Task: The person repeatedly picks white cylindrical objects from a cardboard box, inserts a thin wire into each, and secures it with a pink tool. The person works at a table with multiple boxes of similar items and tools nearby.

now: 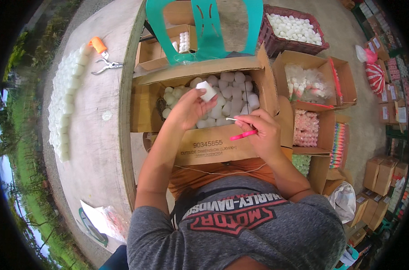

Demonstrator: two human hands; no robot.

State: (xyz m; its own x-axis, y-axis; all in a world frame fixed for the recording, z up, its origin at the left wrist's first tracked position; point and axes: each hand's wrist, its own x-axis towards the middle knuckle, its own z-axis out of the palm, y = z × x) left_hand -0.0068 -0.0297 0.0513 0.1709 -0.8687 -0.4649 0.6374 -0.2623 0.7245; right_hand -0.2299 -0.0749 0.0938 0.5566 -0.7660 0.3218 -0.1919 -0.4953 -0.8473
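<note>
Between the thumb and fingers of my left hand (191, 108) is a short white block (207, 91) with a flat-sided end, which looks like a small candle. My right hand (258, 128) grips a pink-handled tool (243, 135) that looks like small scissors; its blades are hidden. A thin white tip (231, 119) pokes out from the same fingers, and I cannot make out what it is. Both hands are above an open cardboard box (209, 146) on my lap side, filled with similar white blocks (231, 92).
A pale table (94, 166) at the left bears rows of white blocks (69, 85), pliers (107, 66) and an orange-handled tool (97, 45). A green chair (209, 31) stands beyond the box. A maroon crate (270, 33) and several cartons (324, 153) stand at the right.
</note>
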